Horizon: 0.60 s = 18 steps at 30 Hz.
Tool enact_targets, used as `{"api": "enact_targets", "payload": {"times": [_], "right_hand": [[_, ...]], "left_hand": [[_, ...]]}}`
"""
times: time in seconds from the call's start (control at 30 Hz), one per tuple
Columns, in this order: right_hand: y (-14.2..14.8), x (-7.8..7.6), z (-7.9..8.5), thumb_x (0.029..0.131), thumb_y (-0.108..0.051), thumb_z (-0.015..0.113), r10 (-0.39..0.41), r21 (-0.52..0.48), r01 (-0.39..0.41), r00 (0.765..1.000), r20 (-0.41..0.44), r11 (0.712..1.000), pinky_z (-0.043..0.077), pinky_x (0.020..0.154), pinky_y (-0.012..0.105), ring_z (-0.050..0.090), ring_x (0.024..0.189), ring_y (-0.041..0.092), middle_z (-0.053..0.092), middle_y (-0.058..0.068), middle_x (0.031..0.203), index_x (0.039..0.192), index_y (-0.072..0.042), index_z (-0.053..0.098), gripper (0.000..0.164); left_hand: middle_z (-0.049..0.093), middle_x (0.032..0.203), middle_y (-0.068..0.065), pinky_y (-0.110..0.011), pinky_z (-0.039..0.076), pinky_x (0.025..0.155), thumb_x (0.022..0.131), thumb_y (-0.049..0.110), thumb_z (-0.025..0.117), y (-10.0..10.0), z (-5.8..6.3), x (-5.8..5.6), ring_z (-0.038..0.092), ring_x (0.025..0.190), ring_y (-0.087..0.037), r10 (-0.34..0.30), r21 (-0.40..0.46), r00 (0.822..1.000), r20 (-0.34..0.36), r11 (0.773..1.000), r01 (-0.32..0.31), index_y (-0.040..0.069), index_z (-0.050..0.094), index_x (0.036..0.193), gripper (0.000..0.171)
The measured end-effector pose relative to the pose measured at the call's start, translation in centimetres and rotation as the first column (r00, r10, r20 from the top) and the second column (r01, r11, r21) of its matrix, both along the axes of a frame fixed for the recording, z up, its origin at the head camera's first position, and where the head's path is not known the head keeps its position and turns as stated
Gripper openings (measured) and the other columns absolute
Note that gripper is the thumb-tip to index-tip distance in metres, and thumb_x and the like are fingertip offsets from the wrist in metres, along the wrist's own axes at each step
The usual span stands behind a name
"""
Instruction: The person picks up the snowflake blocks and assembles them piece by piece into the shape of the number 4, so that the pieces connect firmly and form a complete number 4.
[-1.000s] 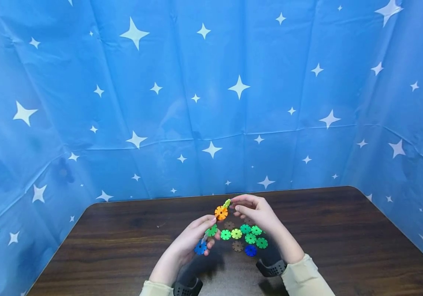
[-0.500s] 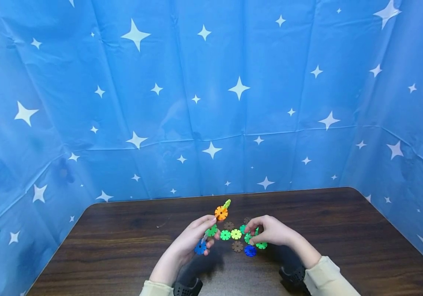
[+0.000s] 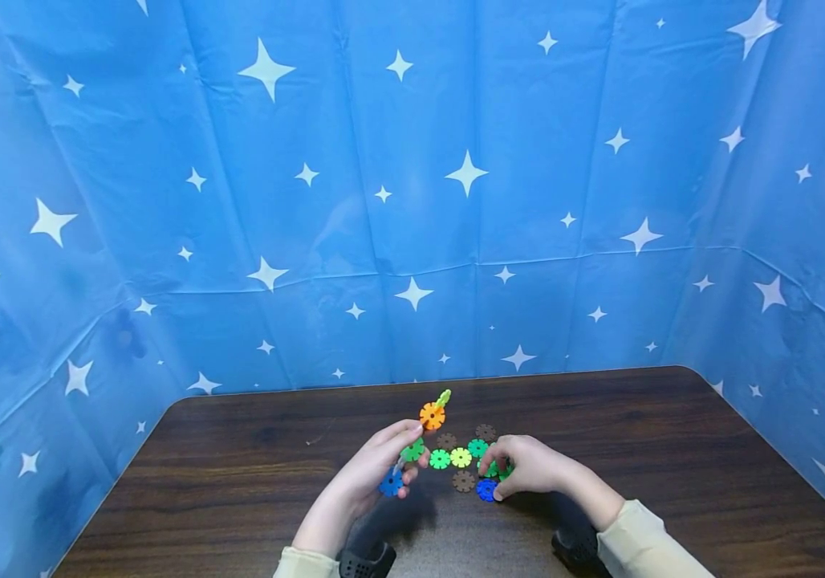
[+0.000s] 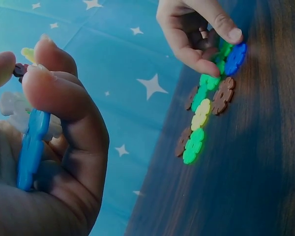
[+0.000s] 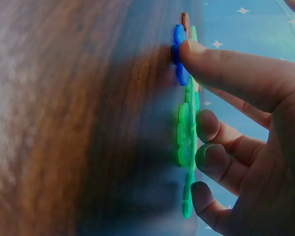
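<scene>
Right hand [image 3: 534, 466] is now lower, thumb touching the dark-blue disc [image 3: 485, 490], pinch not determinable, while the left hand [image 3: 378, 459] grips the joined discs [image 3: 432, 416].

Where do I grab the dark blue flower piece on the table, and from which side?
I'd pinch the dark blue piece by its notched rim, thumb at the edge nearest the person, coming down from above. It is thin and looks about flat on the table, and green pieces crowd its far side. The right hand has its thumb about there.
</scene>
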State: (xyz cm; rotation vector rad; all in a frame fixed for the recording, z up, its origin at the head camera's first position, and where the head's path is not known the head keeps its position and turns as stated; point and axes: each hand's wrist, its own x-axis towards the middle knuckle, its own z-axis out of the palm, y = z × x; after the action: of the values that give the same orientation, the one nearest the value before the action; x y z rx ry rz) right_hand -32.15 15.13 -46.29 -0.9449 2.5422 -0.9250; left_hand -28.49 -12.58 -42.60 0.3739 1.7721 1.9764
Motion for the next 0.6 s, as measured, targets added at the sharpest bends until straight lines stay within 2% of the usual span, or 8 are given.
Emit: {"api": "enact_targets", "payload": {"times": [0.23, 0.6], "right_hand": [[-0.26, 0.12, 0.04, 0.079, -0.01, 0.079, 0.018, -0.007, -0.018, 1.0, -0.008, 1.0, 0.037, 0.058, 0.028, 0.043, 0.069, 0.011, 0.054, 0.001, 0.084, 0.099, -0.015, 0.073, 0.022], [-0.49, 0.18, -0.21, 0.08, -0.008, 0.078, 0.027, -0.006, -0.028, 0.999, -0.017, 1.0, 0.04, 0.058, 0.025, 0.047, 0.068, 0.009, 0.056, -0.003, 0.085, 0.101, -0.015, 0.075, 0.022]], "left_hand": [[0.056, 0.08, -0.002, -0.019, 0.042, 0.044, 0.098, 0.044, 0.053, 0.06, 0.06, 0.02, 0.045, 0.053, -0.007, -0.002, 0.0, 1.0, 0.005, 1.0, 0.002, 0.003, 0.045, 0.124, 0.049], [0.055, 0.079, -0.002, -0.018, 0.042, 0.044, 0.098, 0.045, 0.052, -0.02, 0.01, 0.06, 0.045, 0.052, -0.007, 0.0, 0.006, 1.0, 0.01, 1.0, 0.0, 0.001, 0.047, 0.128, 0.053]]}}
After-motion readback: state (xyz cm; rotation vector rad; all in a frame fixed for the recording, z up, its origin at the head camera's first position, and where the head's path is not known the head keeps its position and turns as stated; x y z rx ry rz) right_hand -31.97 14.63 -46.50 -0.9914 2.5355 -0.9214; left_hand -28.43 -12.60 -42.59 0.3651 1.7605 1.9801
